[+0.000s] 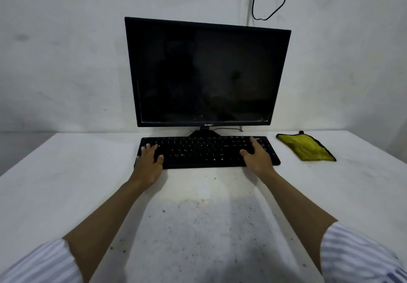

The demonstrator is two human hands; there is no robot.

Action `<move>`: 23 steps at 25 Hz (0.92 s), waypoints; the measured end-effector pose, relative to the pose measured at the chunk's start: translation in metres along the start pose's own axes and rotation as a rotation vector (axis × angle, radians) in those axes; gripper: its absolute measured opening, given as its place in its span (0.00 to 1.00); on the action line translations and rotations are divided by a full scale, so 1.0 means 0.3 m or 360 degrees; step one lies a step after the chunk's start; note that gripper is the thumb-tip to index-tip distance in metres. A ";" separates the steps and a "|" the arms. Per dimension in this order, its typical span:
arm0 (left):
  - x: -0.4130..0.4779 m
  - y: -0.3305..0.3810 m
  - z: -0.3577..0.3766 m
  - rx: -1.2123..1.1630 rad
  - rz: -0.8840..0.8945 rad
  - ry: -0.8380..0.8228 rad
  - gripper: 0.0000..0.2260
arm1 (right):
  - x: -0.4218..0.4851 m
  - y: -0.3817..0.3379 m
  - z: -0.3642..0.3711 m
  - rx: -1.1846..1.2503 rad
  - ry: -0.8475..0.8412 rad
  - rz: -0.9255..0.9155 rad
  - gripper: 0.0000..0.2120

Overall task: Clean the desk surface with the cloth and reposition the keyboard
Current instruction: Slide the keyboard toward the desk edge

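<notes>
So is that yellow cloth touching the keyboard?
Apart. The head view shows a strip of bare white desk between the right end of the keyboard and the yellow cloth.

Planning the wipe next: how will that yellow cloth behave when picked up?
The yellow cloth lies crumpled and folded, so it will likely droop from any grip. It looks thin and light. Pushed on the desk, it would probably bunch, not roll.

The white desk (66,183), speckled with dark grime, carries a black keyboard (202,152), a monitor (207,73) just behind it, and a yellow cloth (306,146) to the right.
</notes>
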State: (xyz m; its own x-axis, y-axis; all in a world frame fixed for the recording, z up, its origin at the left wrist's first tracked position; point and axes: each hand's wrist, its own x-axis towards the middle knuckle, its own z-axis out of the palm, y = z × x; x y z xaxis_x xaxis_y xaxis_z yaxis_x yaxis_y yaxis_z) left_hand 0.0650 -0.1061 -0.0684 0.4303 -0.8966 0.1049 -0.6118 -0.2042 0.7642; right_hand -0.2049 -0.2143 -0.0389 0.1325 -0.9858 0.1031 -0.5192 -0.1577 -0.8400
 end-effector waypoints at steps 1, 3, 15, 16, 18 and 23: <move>0.026 -0.014 -0.001 0.0030 0.0000 0.0035 0.23 | 0.030 0.025 -0.017 -0.0048 0.0044 0.0017 0.29; 0.069 -0.036 -0.006 0.0065 0.0005 0.0118 0.23 | 0.074 0.074 -0.056 -0.0116 0.0128 0.0054 0.28; 0.155 -0.059 -0.013 -0.0113 -0.0230 0.0443 0.23 | 0.232 0.193 -0.110 0.0085 0.0209 0.0193 0.24; 0.154 -0.055 -0.012 -0.0100 -0.0221 0.0440 0.24 | 0.235 0.195 -0.107 0.0070 0.0219 0.0184 0.24; 0.149 -0.049 -0.009 -0.0091 -0.0203 0.0441 0.24 | 0.234 0.202 -0.098 0.0026 0.0238 0.0183 0.24; 0.118 -0.056 -0.020 -0.0149 -0.0221 0.0376 0.24 | 0.207 0.205 -0.098 0.0023 0.0255 0.0213 0.24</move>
State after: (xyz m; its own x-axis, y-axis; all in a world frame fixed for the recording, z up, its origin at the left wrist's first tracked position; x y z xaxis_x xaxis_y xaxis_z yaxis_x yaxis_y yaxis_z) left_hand 0.0945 -0.1320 -0.0738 0.6551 -0.7439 0.1322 -0.4769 -0.2713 0.8361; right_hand -0.2535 -0.2870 -0.0686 -0.0735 -0.9946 0.0727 -0.5110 -0.0250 -0.8592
